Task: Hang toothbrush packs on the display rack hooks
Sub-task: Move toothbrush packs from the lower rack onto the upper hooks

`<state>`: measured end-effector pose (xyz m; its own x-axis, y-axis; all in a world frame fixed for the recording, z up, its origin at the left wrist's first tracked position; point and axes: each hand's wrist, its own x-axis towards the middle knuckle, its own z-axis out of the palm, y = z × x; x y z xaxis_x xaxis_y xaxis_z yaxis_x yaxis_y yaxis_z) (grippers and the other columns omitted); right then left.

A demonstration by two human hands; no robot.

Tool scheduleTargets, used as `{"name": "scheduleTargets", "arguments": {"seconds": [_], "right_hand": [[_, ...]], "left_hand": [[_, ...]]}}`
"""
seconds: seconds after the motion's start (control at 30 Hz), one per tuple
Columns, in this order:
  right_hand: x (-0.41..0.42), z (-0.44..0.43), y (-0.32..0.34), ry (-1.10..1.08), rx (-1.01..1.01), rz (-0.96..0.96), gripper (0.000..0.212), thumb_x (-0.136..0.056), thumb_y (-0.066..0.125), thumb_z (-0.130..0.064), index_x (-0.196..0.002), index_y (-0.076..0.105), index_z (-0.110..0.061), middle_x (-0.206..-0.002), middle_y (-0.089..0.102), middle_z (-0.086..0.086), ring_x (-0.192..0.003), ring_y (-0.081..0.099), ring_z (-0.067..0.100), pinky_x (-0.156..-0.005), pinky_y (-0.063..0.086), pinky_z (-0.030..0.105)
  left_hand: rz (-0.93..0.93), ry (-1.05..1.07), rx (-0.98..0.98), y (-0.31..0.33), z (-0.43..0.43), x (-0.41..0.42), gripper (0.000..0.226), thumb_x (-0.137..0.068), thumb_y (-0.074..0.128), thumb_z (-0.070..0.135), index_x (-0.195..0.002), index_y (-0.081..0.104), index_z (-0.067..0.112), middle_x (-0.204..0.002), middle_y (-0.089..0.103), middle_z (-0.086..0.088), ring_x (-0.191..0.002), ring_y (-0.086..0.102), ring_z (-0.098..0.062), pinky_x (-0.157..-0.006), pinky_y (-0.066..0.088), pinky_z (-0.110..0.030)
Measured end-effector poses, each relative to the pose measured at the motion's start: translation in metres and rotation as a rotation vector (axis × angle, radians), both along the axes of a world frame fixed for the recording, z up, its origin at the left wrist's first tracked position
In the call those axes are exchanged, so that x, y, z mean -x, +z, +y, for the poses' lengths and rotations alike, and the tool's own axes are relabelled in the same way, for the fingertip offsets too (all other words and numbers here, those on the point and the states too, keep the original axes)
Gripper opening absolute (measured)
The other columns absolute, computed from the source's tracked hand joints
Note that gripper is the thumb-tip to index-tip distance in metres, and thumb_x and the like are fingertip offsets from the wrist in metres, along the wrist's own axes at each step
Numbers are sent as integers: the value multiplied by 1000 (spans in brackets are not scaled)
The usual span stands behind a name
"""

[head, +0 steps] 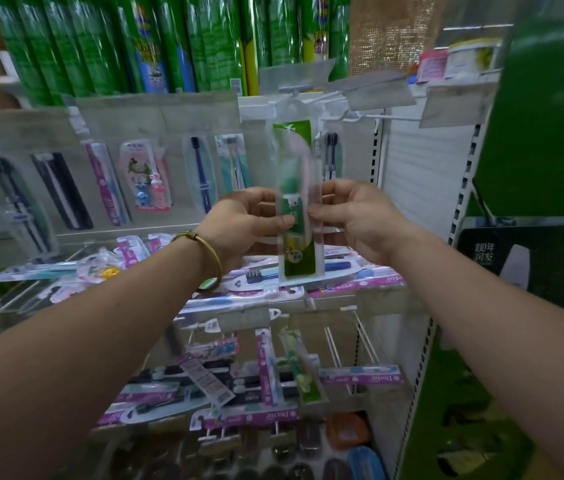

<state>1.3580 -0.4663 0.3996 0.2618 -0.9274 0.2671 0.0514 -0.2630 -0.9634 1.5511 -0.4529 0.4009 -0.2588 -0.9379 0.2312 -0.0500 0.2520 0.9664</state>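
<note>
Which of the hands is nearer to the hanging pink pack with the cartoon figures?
The left hand: it is to the right of the pink pack and lower. The right hand is farther right, beyond the green pack that both hands hold.

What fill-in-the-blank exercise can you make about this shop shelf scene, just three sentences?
1. The toothbrush pack pinched between the left hand and the right hand has a ____ card inside.
2. The gold bangle sits on the ____ wrist.
3. The bare display hook right of the pack's top is ____ in colour.

Missing words: green; left; white.
</note>
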Motion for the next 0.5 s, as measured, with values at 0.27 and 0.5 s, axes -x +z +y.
{"name": "scheduleTargets", "arguments": {"seconds": [0.27, 0.5], "right_hand": [[-7, -11, -7, -94, -48, 40, 13, -93, 61, -1, -102, 66, -10, -92, 71, 4, -87, 69, 25, -79, 59, 44], [-20, -44, -7, -146, -72, 40, 10, -98, 57, -7, -103, 65, -10, -98, 71, 7, -89, 70, 23, -72, 59, 36]], "left_hand": [[-10, 92, -53, -8, -9, 4, 15, -91, 65, -1, -104, 67, 7, -95, 76, -9, -87, 75, -24, -67, 61, -33], [-22, 291, -52, -8, -47, 14, 11, -91, 67, 1, -101, 66, 7, -103, 73, -16, -93, 73, -29, -72, 63, -42]]}}
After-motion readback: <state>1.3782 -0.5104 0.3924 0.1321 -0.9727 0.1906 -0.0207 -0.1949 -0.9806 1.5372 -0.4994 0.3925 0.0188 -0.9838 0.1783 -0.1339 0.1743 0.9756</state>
